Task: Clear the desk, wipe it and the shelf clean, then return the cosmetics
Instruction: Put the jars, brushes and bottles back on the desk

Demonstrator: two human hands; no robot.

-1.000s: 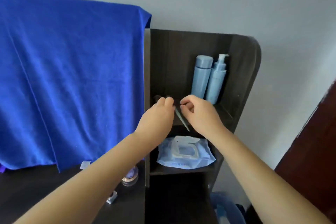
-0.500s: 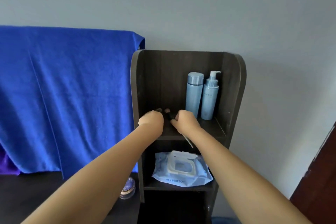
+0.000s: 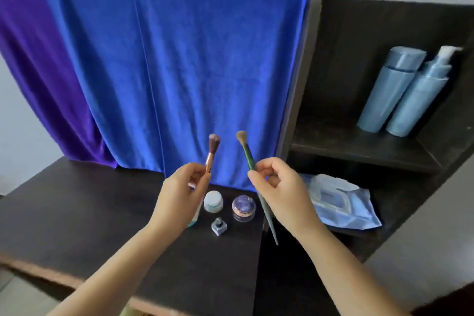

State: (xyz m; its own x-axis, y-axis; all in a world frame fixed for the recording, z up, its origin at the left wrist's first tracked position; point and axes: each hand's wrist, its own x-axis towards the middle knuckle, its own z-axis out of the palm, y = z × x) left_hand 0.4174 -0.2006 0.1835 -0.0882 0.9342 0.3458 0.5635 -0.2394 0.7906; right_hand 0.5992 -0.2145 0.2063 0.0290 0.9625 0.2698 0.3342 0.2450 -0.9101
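Observation:
My left hand [image 3: 179, 197] pinches a short rose-gold makeup brush [image 3: 212, 151], bristles up, above the dark desk [image 3: 77, 213]. My right hand [image 3: 282, 192] grips a long green makeup brush [image 3: 247, 154], whose handle slants down past my wrist. Below my hands on the desk stand a white jar [image 3: 213, 201], a purple-lidded jar [image 3: 243, 208] and a small square bottle [image 3: 218, 226]. A teal-tipped item [image 3: 194, 220] is mostly hidden behind my left hand. The dark shelf unit [image 3: 359, 141] at right holds two light-blue bottles [image 3: 389, 87] on its upper board and a wet-wipe pack [image 3: 341, 205] below.
A blue towel [image 3: 179, 59] and a purple cloth [image 3: 38, 59] hang behind the desk against the wall. The desk's front edge [image 3: 38, 272] runs across the lower left. The shelf's side panel [image 3: 297, 79] stands just right of my hands.
Both hands have pulled back from the upper shelf, each bringing a brush out over the desk. My view has swung left and down, so the desk items now show.

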